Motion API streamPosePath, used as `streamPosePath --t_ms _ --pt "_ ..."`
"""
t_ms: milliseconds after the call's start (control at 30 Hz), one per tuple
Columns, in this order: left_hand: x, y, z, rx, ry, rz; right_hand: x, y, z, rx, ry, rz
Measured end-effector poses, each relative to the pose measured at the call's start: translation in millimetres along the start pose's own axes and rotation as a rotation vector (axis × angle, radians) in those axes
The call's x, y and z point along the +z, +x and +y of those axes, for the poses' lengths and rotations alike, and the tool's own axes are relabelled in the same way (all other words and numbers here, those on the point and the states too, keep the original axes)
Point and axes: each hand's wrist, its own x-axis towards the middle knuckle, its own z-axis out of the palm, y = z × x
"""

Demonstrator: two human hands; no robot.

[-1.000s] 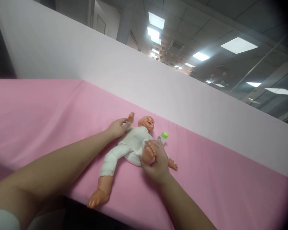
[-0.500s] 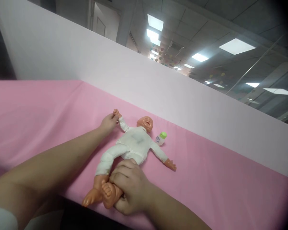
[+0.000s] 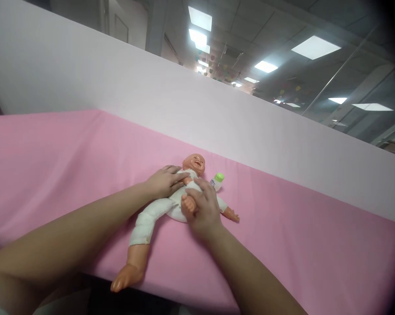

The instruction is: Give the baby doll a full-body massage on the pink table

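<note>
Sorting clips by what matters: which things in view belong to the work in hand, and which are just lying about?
In the work:
doll, on its back
left hand, on the doll's upper body
right hand, holding the doll's raised leg

Just about:
green-capped bottle, beside the doll
pink cover, beneath the doll
white partition, behind

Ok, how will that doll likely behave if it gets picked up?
The doll probably flops at the hips: one foot is folded up over its body in the right hand. The creased white cloth on the other leg suggests soft padding that may give. Its glossy head looks like hard plastic, perhaps slippery.
</note>
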Motion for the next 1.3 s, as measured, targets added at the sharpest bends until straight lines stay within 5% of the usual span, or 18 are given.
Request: streamPosePath --t_ms 167,467,667,767,867,967,1133,1200,1300 --pt "-1.5 0 0 -0.055 -0.047 -0.042 6 3 27 0.244 0.118 -0.094" --pt "0.2 -3 -3 -0.237 -0.366 0.130 3 1 23 0.166 0.181 -0.072" --pt "7.8 4 -45 -0.756 -0.739 0.365 -10 5 -7 -0.014 0.243 -0.077" --pt "4.3 4 -75 -0.876 -0.975 0.551 -9 5 -12 -0.034 0.245 -0.100" --pt "-6.8 -6 -98 -0.989 -0.849 0.667 -5 4 -4 0.046 0.236 -0.088" --pt "-21.3 -19 -104 -1.037 -0.664 0.644 -3 3 12 0.203 0.246 -0.066" --pt "-55.7 -23 -60 -0.891 -0.425 0.650 -8 3 33 0.530 0.272 -0.034" --pt "-71.8 -27 -22 -0.719 -0.309 0.758 -10 2 37 0.615 0.327 -0.063" --pt "-83.4 -63 47 -0.565 -0.323 0.722 -12 1 42 0.712 0.381 -0.076"
